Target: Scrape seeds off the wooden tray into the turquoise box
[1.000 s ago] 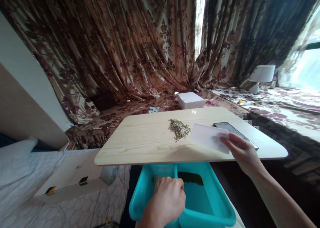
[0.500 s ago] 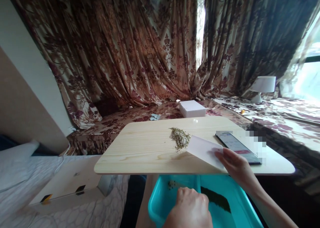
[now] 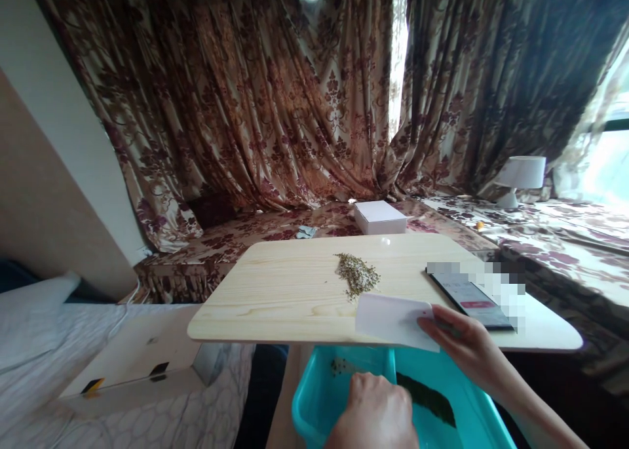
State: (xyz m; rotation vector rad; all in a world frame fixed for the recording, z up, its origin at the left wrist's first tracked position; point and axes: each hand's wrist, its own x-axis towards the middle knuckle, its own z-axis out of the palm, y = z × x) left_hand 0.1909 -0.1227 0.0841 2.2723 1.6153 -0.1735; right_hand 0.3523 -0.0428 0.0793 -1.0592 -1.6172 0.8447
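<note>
My right hand (image 3: 459, 334) pinches a thin, flat white scraper card (image 3: 388, 318) by its right end, where a small hole shows. The card slants over the near edge of the light wooden table (image 3: 275, 285). Just beyond it lies a loose pile of small green and white grains or beans (image 3: 356, 273). Below the table, my left hand (image 3: 373, 409) is curled into a fist over a turquoise divided tub (image 3: 307, 396), by its divider. Its fingertips are hidden, so I cannot see what it holds. A few grains and a dark green strip (image 3: 427, 400) lie in separate compartments.
A phone (image 3: 472, 301) lies on the table's right side. Behind the table are a white box (image 3: 381, 217) and a crumpled cloth (image 3: 305, 231) on a patterned couch. A lamp (image 3: 521, 174) stands far right. At left, a white case (image 3: 132, 354) rests on a bed.
My right hand has drawn the scraper card back from the pile towards the table's near edge. The left hand stays over the tub.
</note>
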